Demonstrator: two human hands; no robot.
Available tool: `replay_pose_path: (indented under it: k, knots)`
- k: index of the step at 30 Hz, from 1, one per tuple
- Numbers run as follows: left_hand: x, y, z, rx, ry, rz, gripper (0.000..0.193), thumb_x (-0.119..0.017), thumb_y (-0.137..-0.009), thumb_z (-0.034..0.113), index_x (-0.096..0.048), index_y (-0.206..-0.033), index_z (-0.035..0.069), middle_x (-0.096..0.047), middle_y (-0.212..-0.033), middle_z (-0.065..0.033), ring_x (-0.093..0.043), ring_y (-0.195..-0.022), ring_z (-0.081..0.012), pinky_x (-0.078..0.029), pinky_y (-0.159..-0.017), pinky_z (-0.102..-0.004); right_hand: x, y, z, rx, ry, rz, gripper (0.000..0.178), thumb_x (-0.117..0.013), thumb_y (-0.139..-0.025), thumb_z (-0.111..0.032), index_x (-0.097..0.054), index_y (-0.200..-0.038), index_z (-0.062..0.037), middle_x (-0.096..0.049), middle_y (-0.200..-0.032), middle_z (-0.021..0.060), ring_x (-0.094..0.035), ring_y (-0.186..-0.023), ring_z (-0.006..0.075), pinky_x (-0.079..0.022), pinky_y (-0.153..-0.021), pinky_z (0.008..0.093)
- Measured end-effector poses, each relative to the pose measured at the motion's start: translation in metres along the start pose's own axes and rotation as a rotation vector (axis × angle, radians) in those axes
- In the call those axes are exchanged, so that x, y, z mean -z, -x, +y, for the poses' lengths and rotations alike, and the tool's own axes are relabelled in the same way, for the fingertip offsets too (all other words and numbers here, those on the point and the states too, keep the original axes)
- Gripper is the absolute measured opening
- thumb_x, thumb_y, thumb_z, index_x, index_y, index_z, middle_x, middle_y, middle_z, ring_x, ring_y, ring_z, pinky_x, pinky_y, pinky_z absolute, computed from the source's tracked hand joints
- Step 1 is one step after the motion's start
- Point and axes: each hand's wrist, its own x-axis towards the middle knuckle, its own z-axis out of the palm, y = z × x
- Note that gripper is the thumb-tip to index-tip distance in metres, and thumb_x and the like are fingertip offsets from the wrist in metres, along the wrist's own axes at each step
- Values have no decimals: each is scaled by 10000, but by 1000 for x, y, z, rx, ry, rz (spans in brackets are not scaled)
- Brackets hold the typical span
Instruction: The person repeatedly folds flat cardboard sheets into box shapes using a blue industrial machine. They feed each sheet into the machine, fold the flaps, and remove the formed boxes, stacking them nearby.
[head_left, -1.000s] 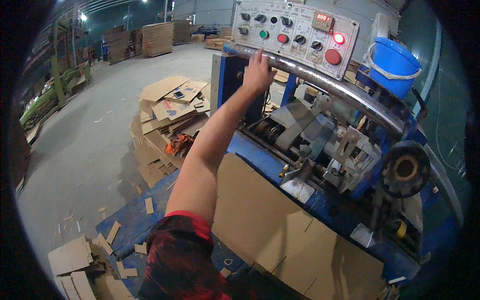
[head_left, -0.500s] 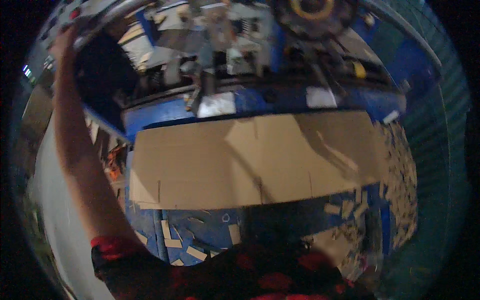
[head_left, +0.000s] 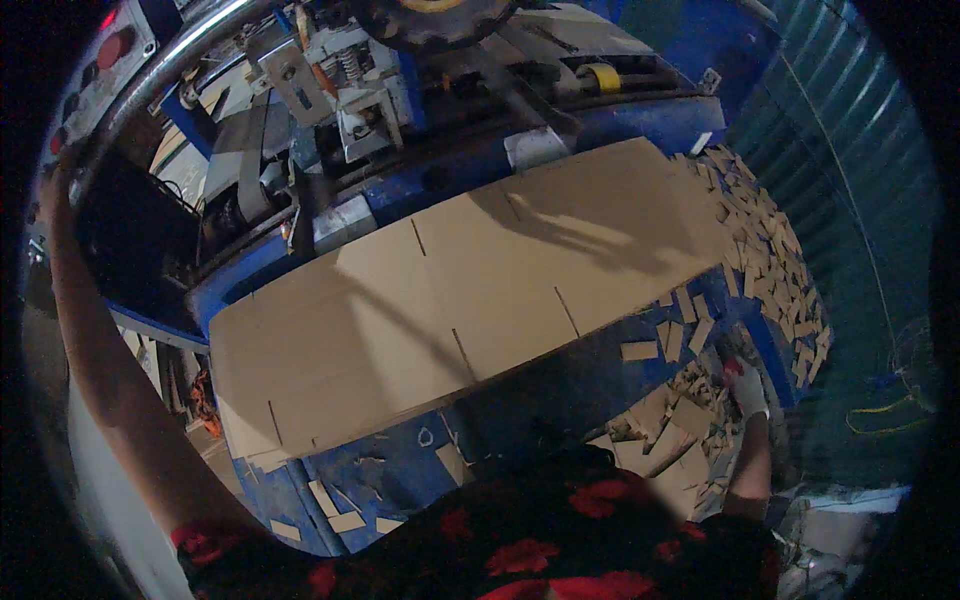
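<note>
My left arm reaches up along the left side, with my left hand (head_left: 54, 185) at the lower end of a grey control panel (head_left: 130, 35) with a red button. Its fingers are dark and hard to make out. My right hand (head_left: 747, 390), in what looks like a pale glove with red on it, is low on the right beside the blue table's (head_left: 590, 385) edge and the cardboard scraps (head_left: 690, 415); its finger pose is unclear. Between my arms a long stack of brown cardboard sheets (head_left: 400, 320), with narrow slots cut in from its edges, lies against the machine.
A blue machine (head_left: 440, 185) with metal brackets, belts and a dark wheel (head_left: 430, 15) stands behind the cardboard. Small cardboard offcuts (head_left: 770, 270) are heaped at the right, before a green corrugated wall (head_left: 850, 180). More strips lie on the table's near edge.
My view has turned, so the machine and cardboard appear slanted, higher on the right. My right hand shows more plainly beside the scraps. My left hand remains by the panel.
</note>
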Motion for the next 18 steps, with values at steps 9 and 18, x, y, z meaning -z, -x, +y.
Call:
replay_pose_path:
  k: [9,18]
  knots:
    - [-75,179,4,-457,438,51,522,-631,-881,194,-463,-1343,19,-547,-1279,-208,-525,-1179,-358,-401,-999,-421,-69,-56,-144,321,-994,215,732,-646,-865,-89,-224,-1463,-48,-484,-1291,96,-526,-1121,189,-412,-952,293]
    - [50,499,22,492,-402,-885,663,-535,-880,531,-362,-1429,201,-366,-1474,-104,-432,-1251,-398,-360,-1020,-486,-86,-117,-187,302,-766,215,891,-799,-719,-166,-269,-1413,9,-407,-1379,145,-446,-1229,250,-396,-986,346]
